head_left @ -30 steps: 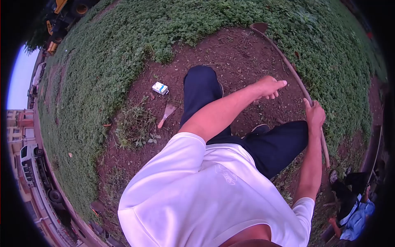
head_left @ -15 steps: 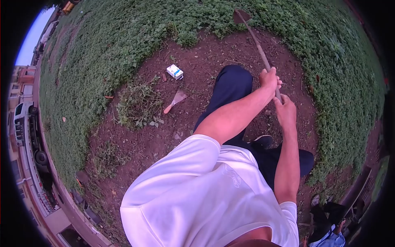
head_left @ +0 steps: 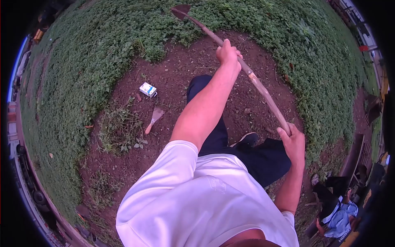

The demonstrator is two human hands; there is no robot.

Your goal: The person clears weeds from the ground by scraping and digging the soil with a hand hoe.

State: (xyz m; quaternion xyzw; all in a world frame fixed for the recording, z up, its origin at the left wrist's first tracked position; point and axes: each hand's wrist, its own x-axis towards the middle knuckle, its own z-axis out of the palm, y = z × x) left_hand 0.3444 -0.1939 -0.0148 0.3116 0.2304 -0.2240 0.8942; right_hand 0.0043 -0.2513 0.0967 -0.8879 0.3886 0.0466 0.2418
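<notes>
A long-handled hoe (head_left: 267,96) slants across the view, its dark blade (head_left: 180,11) over the green plants at the top. My left hand (head_left: 228,53) is closed round the wooden handle, on the part nearer the blade. Farther back, my right hand (head_left: 293,144) grips the handle close to its rear end. Below the blade lies bare brown soil (head_left: 255,111). On that soil, left of my bent knee, are a small white and blue box (head_left: 148,89) and a scraper (head_left: 154,119) with a wooden handle.
Pulled weeds (head_left: 119,127) lie in a heap left of the scraper. Dense low plants (head_left: 74,90) ring the soil patch. At lower right, another person (head_left: 339,216) in a light blue top is close by. Vehicles show at the far left edge.
The hoe's blade has swung left and slightly up. My left hand has moved up and left, my right hand down, so they now sit far apart on the handle. The view has turned slightly.
</notes>
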